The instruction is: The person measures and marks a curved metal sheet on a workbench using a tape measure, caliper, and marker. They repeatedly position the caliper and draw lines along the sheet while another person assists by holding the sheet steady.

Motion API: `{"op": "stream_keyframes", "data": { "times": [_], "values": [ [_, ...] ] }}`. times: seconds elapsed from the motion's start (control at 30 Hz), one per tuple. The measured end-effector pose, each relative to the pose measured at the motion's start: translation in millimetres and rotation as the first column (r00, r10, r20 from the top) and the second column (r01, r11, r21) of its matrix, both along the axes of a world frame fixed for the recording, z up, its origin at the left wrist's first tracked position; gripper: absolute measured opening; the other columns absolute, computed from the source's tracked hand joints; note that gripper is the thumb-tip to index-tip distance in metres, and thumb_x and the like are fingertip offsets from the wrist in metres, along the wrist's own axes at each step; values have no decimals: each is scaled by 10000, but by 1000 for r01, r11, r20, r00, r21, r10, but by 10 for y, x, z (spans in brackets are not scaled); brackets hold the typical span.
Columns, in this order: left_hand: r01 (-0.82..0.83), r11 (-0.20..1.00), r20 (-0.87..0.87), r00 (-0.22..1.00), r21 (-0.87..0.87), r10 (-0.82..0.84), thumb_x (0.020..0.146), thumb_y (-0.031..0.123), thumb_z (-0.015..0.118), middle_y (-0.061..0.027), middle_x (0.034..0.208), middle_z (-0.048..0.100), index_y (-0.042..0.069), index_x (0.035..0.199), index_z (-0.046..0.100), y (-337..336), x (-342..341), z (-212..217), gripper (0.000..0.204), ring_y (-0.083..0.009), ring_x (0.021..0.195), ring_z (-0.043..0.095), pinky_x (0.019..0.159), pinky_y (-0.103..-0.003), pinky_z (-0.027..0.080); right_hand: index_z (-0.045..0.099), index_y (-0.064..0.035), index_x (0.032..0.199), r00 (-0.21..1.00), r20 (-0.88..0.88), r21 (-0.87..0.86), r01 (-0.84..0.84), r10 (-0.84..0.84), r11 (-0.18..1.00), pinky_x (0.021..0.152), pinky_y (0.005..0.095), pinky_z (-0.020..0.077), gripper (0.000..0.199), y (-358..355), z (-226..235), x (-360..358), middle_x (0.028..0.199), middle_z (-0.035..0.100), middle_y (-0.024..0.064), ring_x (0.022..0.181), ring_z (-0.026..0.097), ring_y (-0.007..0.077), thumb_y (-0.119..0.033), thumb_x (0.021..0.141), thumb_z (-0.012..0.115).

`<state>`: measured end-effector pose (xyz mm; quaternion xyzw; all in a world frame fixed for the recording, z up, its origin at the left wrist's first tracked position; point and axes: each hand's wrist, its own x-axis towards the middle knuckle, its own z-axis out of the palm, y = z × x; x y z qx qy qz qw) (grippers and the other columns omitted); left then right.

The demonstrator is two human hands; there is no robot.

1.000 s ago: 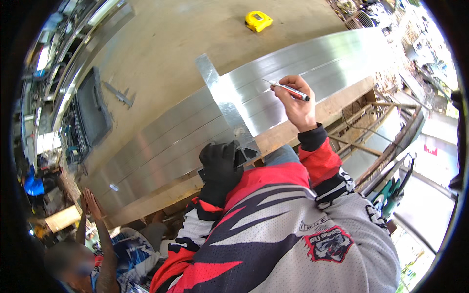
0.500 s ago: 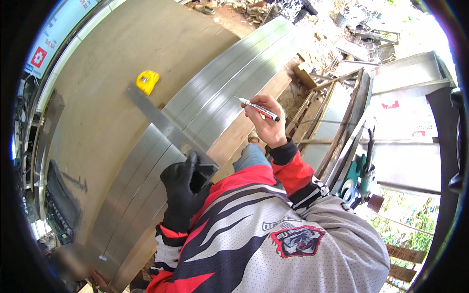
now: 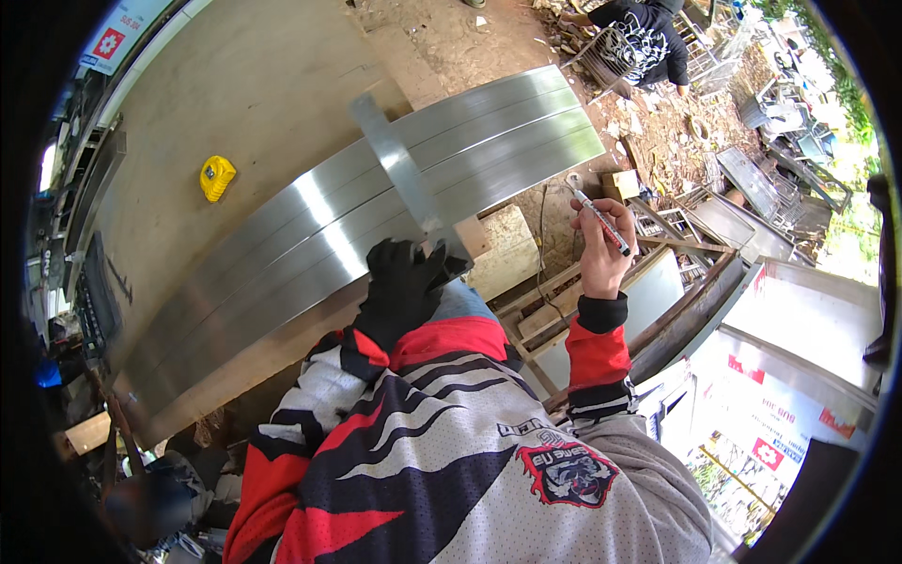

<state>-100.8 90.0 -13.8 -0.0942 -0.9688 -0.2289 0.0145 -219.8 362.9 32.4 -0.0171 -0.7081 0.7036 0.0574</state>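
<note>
Head view—right hand (image 3: 601, 258) pinches marker (image 3: 604, 223), left hand (image 3: 396, 289) clamps straightedge (image 3: 401, 172), grip partly hidden.

So the metal square (image 3: 399, 164) slid a good way right along the shiny strips (image 3: 282, 235), and the gloved left hand (image 3: 393, 287) went with it. Half a sec earlier its tip was right by the yellow tape measure (image 3: 217, 179), then it ended up well apart. Bare right hand (image 3: 604, 246) took the marker (image 3: 604, 224) out past the strips' near edge. Camera view swung around too.
</note>
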Motion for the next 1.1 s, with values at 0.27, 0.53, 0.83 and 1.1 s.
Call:
{"op": "stream_keyframes", "data": {
  "times": [0.27, 0.53, 0.83, 1.1],
  "values": [
    [17, 1000, -157, 987, -24, -21, 771, 272, 680, -96, 966, 530, 205, 1242, 666, 675, -810, -169, 476, -329, 1012, 488, 923, -523, 367, 576, 15, 1097, 996, 78, -38, 49, -46, 998, 743, 238, 520, 176, 259, -129, -305, 1006, 733, 138, 792, 656, 111, -73, 966, 654],
    [-28, 995, -174, 985, -95, 11, 757, 277, 707, -89, 994, 537, 215, 1246, 664, 914, -1074, -200, 496, -361, 1050, 479, 933, -533, 368, 578, 25, 1095, 990, 137, -12, 20, -19, 1000, 752, 247, 532, 184, 489, -213, -513, 990, 726, 122, 814, 656, 113, -46, 949, 664],
    [-73, 993, -130, 990, -96, 60, 734, 317, 742, -225, 1433, 428, 300, 1315, 629, 990, -1213, -227, 592, -477, 1291, 391, 1075, -617, 282, 567, 32, 1091, 979, 193, -61, -49, 60, 997, 765, 262, 542, 201, 442, -320, -634, 991, 731, 127, 826, 649, 117, -49, 943, 676],
    [5, 991, -44, 999, -131, -11, 726, 351, 738, -268, 1527, 366, 300, 1360, 604, 951, -1276, -259, 650, -487, 1400, 326, 1083, -649, 253, 577, 36, 1097, 975, 203, -101, -70, 90, 992, 779, 265, 545, 209, 405, -369, -688, 986, 732, 119, 846, 655, 124, -60, 944, 683]
  ]
}}
